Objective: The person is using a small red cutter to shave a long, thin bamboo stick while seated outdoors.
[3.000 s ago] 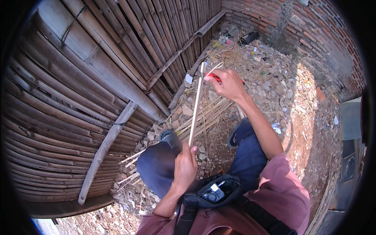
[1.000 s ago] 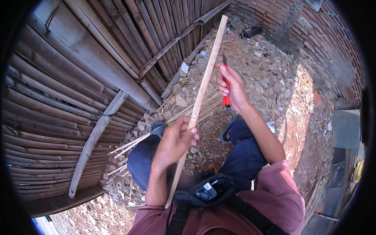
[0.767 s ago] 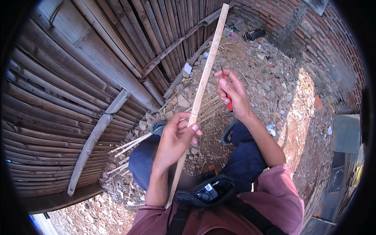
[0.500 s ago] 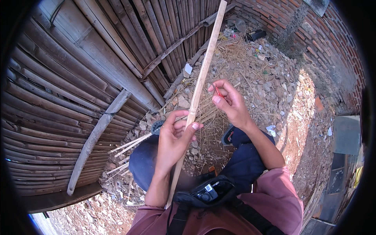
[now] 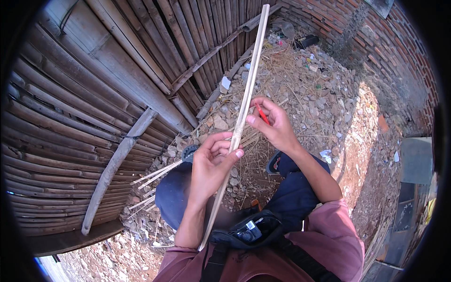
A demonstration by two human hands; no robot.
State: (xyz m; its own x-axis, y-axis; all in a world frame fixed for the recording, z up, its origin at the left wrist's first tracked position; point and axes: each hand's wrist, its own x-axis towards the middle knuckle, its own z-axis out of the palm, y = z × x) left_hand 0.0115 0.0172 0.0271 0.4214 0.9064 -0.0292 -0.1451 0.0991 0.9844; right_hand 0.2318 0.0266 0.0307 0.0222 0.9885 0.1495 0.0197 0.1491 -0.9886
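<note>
Nearest to the body, a black cloth pouch point(image 5: 225, 237) sits open at the waist, with a small dark device inside. The lower end of the long, pale bamboo strip point(image 5: 252, 80) lies beside the left forearm, near this pouch. The left hand point(image 5: 206, 167) is curled around the strip below its middle, with the thumb across the front; probably this grip steadies the strip and leaves the upper length free for the right hand. The right hand point(image 5: 278, 130) is closed on a slim tool with a red handle point(image 5: 262, 114), just beside the strip; whether its fingertips touch the wood, I cannot tell, and the tool's blade is not clear.

The strip rises upright but leaning to the right, between the two knees. It looks narrow and almost straight, with fine lines running lengthwise and a darker, slightly rough joint above the left hand.

Farther, more pale thin sticks point(image 5: 159, 174) lie on the rubble ground, beyond which stand a grey-brown bamboo fence point(image 5: 70, 162) and a red brick wall point(image 5: 399, 66).
</note>
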